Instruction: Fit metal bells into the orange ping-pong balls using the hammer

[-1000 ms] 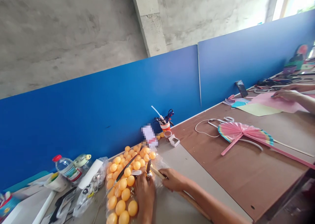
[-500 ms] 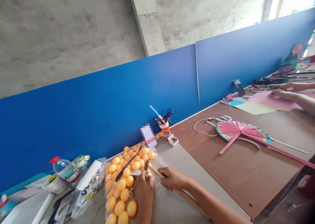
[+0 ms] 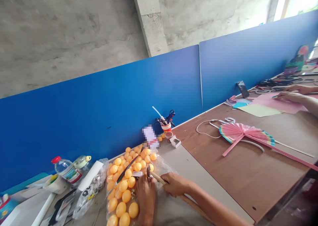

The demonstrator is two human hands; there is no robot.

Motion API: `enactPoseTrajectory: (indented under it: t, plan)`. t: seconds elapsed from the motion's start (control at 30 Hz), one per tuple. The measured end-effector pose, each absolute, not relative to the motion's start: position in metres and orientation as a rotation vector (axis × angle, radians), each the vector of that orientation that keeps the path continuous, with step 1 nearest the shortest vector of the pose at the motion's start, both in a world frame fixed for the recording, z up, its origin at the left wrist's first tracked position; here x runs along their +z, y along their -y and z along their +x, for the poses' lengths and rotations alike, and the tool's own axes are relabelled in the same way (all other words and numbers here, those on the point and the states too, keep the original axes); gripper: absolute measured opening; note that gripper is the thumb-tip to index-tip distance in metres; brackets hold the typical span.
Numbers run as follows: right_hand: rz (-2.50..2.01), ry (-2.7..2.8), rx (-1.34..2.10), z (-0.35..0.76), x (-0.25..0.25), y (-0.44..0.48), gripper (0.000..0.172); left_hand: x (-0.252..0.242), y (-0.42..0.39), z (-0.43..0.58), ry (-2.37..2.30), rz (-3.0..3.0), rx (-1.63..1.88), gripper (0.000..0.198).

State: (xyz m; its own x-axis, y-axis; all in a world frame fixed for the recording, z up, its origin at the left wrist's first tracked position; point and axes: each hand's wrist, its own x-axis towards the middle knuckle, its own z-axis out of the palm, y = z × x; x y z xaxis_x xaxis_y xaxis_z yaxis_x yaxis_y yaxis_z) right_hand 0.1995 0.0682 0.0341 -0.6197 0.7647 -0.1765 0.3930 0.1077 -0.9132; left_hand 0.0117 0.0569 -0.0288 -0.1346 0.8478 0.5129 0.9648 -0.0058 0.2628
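Note:
My right hand [image 3: 175,184] is closed round the wooden handle of a hammer [image 3: 157,177]. The dark hammer head is down at the fingertips of my left hand [image 3: 146,194]. Those fingers are closed on a small shiny metal ball [image 3: 150,178], mostly covered by the hammer head; whether the head touches it I cannot tell. Left of that hand lies a clear bag of orange balls [image 3: 123,185], with a pair of dark-armed glasses [image 3: 124,173] across it. Several small gold-coloured pieces [image 3: 133,193] sit between the bag and my left hand.
A cup of tools [image 3: 166,126] and a small open box [image 3: 175,141] stand near the blue partition [image 3: 104,116]. A bottle [image 3: 67,169] and plastic bags [image 3: 86,199] crowd the left. Rightward lie a pink paper fan [image 3: 243,133] and another person's hands [image 3: 293,95] on pink paper.
The hammer head has come down from just above the shiny ball onto or close over it, now covering most of it. My left hand has stayed in about the same place.

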Motion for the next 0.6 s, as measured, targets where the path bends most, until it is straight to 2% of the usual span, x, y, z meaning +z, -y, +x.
enactPoseTrajectory:
  t: [0.13,0.3,0.6]
  plan:
    - [-1.086,1.937,1.588,0.199,0.031,-0.070,0.012,-0.030,-0.056,0.012,2.045,-1.904,-0.860,0.037]
    - [-0.978,1.652,1.760,0.201,0.029,-0.076,0.028,-0.032,-0.059,0.013,2.060,-1.893,-0.881,0.040]
    - [-1.008,1.778,1.754,0.200,0.018,-0.078,0.026,-0.032,-0.058,0.011,2.060,-1.926,-0.821,0.041]
